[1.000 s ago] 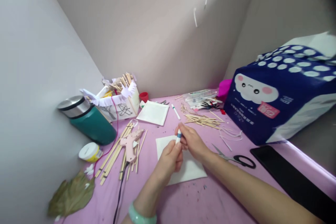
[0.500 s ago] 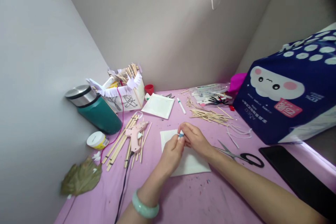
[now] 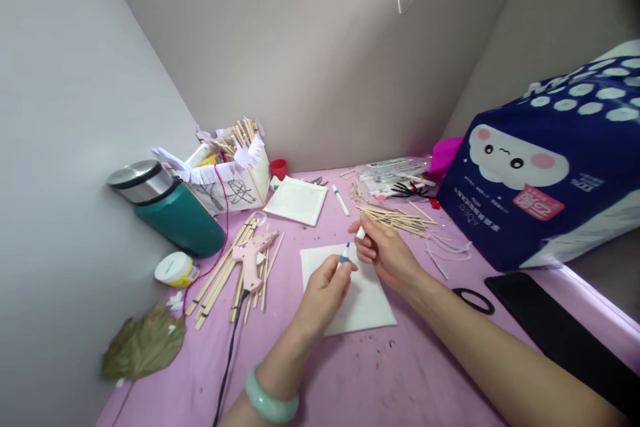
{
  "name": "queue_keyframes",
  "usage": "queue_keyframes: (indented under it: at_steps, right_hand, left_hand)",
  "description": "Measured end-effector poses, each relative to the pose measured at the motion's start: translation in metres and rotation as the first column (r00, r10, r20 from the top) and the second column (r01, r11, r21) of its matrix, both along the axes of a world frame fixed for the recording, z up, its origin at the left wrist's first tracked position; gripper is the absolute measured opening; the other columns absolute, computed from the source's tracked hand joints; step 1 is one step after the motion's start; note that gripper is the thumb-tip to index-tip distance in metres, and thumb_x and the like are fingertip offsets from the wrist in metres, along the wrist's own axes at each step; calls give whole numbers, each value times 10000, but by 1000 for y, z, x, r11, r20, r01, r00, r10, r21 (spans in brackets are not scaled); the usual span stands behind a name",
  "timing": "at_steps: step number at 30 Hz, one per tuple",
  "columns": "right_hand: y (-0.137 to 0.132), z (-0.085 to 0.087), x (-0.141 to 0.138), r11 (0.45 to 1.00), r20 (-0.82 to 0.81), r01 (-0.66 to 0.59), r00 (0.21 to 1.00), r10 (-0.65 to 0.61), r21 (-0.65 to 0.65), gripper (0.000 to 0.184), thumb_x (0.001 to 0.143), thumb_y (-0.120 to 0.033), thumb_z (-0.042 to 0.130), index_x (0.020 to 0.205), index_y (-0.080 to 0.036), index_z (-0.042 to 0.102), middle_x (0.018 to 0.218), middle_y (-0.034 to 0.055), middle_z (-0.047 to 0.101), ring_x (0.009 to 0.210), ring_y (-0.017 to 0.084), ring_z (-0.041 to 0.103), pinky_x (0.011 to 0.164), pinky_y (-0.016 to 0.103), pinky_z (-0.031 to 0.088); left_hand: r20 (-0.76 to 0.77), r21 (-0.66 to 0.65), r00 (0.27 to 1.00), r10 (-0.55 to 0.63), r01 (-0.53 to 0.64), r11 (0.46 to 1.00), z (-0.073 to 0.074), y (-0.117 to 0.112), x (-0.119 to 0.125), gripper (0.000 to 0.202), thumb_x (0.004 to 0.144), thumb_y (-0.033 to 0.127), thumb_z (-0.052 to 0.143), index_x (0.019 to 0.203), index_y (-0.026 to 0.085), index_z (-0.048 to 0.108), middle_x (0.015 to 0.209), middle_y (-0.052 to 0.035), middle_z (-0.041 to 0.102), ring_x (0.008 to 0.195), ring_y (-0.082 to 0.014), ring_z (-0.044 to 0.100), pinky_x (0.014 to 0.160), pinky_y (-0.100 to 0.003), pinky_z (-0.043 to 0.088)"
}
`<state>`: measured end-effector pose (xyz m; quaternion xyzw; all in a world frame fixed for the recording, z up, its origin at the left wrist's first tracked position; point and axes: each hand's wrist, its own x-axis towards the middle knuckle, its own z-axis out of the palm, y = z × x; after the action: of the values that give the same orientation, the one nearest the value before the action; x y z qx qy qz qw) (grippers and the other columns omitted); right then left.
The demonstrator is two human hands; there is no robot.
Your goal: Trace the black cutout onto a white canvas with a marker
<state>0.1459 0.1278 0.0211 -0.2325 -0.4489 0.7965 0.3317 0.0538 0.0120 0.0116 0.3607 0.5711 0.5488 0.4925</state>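
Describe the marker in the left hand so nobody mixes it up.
Find the white sheet in the middle of the pink table. Over its far edge the left hand pinches a marker, blue tip up and bare. The second marker lies flat farther back beside the square white tray; this one is lifted, a white cap in the right hand beside it.

A paper sheet [image 3: 367, 303] is laid mid-tabletop [image 3: 350, 380] — a glue gun [image 3: 250, 257] is set left of it, scissors [image 3: 489, 307] right of it, a tray [image 3: 297, 200] behind.
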Motion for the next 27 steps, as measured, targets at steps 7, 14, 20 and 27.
queue_keyframes:
  at_steps: [7, 14, 20, 27]
  right_hand:
    - [-4, -4, 1, 991, 24, -55, 998, 52, 124, 331, 844, -499, 578, 869, -173, 628, 569, -59, 368, 468, 60, 319, 469, 219, 251]
    - [-7, -4, 2, 916, 228, -130, 973, 43, 380, 353, 859, -483, 522, 864, -149, 635, 545, -48, 401, 500, 84, 360, 492, 229, 269]
    - [-8, -9, -3, 900, 309, -62, 947, -83, 431, 324, 812, -478, 563, 801, -158, 611, 551, -52, 405, 485, 87, 340, 468, 236, 265]
    - [-10, -11, -6, 922, 313, -74, 948, -53, 380, 363, 775, -513, 589, 683, -179, 477, 503, -73, 369, 460, 73, 313, 455, 224, 253]
  left_hand:
    - [-160, 4, 986, 57, -57, 998, -3, 0, -3, 389, 899, 499, 420, 941, 151, 588, 631, 57, 393, 508, -62, 337, 483, -207, 254]
    - [-310, 8, 946, 92, -94, 996, -8, 1, -6, 331, 906, 446, 420, 880, 163, 591, 611, 59, 404, 522, -75, 347, 531, -218, 269]
    - [-571, 60, 802, 175, -172, 983, -3, -1, -2, 283, 921, 338, 409, 765, 167, 571, 596, 43, 491, 569, -92, 441, 575, -228, 285]
    - [-789, 106, 586, 187, -171, 980, -10, -3, -2, 267, 945, 292, 348, 870, 184, 579, 711, -14, 609, 621, -140, 537, 568, -249, 312]
